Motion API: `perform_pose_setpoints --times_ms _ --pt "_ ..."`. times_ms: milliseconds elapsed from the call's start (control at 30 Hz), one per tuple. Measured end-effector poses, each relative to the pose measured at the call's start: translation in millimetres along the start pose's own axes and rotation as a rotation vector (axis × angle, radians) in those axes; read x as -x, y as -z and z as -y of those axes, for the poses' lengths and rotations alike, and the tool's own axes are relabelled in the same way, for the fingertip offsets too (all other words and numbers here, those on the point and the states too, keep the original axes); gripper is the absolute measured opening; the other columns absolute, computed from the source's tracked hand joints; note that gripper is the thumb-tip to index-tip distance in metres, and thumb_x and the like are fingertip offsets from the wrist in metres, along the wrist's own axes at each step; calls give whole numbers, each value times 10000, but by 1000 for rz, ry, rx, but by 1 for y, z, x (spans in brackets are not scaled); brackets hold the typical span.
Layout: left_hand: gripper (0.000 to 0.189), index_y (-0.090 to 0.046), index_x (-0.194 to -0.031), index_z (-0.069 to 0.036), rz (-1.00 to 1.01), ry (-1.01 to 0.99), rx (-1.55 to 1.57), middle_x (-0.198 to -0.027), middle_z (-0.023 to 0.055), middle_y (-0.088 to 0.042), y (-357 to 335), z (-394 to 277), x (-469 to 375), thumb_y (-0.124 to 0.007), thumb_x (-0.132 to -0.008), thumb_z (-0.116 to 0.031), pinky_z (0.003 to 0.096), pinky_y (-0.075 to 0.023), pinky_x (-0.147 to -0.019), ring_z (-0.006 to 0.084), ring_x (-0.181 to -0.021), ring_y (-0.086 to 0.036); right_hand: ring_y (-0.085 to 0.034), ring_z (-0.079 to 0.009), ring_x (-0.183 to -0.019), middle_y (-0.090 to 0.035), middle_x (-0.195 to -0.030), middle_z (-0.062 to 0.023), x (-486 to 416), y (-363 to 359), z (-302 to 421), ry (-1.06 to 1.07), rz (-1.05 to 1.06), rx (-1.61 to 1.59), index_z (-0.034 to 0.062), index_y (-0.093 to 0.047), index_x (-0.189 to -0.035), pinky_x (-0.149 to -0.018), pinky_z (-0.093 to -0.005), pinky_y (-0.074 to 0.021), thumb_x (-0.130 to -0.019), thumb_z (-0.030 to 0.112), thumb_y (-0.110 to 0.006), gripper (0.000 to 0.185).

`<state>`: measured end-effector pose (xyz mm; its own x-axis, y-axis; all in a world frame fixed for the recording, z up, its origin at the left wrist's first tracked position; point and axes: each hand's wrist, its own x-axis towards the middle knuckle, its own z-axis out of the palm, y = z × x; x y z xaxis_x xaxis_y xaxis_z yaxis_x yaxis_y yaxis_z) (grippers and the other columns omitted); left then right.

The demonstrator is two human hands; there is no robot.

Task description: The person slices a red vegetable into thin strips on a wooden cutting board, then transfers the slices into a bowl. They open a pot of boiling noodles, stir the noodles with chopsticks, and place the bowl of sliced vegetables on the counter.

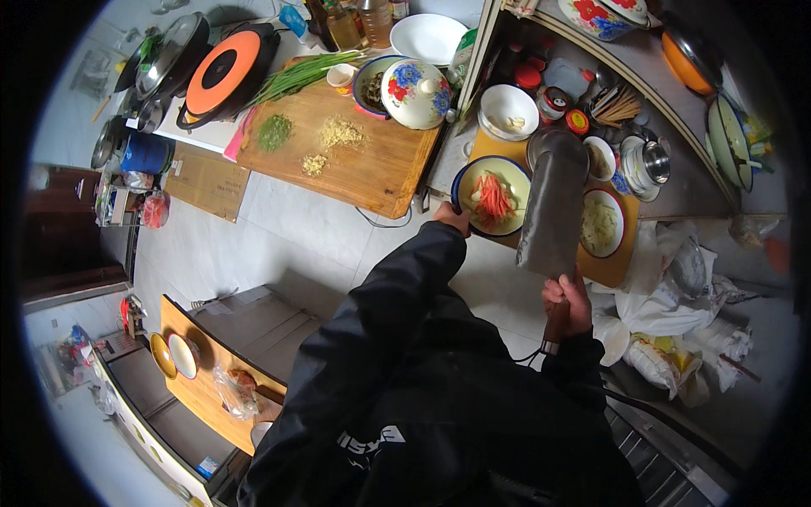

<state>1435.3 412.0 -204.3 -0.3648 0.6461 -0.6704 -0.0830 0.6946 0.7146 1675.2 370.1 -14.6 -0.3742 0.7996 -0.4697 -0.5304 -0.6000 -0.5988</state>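
Note:
My right hand (568, 304) grips the brown handle of a broad kitchen cleaver (550, 209). Its grey blade points away from me above the wooden board and hides part of it. At the near-left rim of a blue-edged enamel bowl (510, 203), my left hand (451, 218) has its fingers curled on the edge. Red shreds (493, 199) lie heaped in that bowl over pale pieces. To the right of the blade sits a red-rimmed dish (600, 223) of pale chopped food. Beyond the enamel bowl is a white bowl (509, 109) with a few pale cloves.
Left of me, a wooden cutting board (386, 171) bears chopped greens (274, 132), minced yellowish piles (340, 132), green stalks (304, 76) and a floral lidded pot (418, 95). An orange-lidded pan (223, 70) stands behind. Jars (554, 101) crowd the shelf; plastic bags (665, 304) lie at right.

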Motion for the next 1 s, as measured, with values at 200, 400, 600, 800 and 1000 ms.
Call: perform_pose_setpoints --times_ms 200,400,600,800,1000 --pt "381 -584 -970 21 -216 -289 -211 -879 232 -643 -8 -22 18 -619 -746 -285 389 -512 -774 348 -867 -644 -436 -112 -689 -480 -1020 -43 6 13 9 -80 56 40 170 -375 -1267 -577 -225 -370 -909 127 -449 368" --pt "414 -512 -1106 16 -205 -154 -380 -1121 301 -519 -7 -37 16 -607 -750 -173 446 -470 -864 445 -1003 -558 -427 -118 -614 -469 -844 -43 7 14 17 -112 221 29 200 -372 -1236 -523 -239 -350 -927 178 -445 318" --pt "501 -409 -1142 45 -299 -140 -361 -1167 273 -434 3 -48 16 -637 -712 -74 454 -497 -820 449 -962 -567 -400 -98 -533 -450 -761 -44 4 -6 26 -58 189 150 182 -224 -1408 -451 -218 -328 -893 81 -416 559" --pt "428 -530 -1052 44 -212 -181 -536 -1059 277 -575 12 -47 12 -648 -739 -223 430 -511 -814 399 -948 -607 -387 -100 -507 -440 -714 -48 5 -20 33 -15 187 278 132 -194 -1412 -437 -221 -327 -876 74 -426 587" --pt "389 -590 -947 45 -268 -398 -407 -912 253 -630 7 -60 17 -636 -745 -285 405 -497 -778 385 -880 -616 -378 -105 -474 -426 -618 -47 7 -28 40 78 192 359 32 -192 -1390 -431 -231 -320 -866 81 -441 582"
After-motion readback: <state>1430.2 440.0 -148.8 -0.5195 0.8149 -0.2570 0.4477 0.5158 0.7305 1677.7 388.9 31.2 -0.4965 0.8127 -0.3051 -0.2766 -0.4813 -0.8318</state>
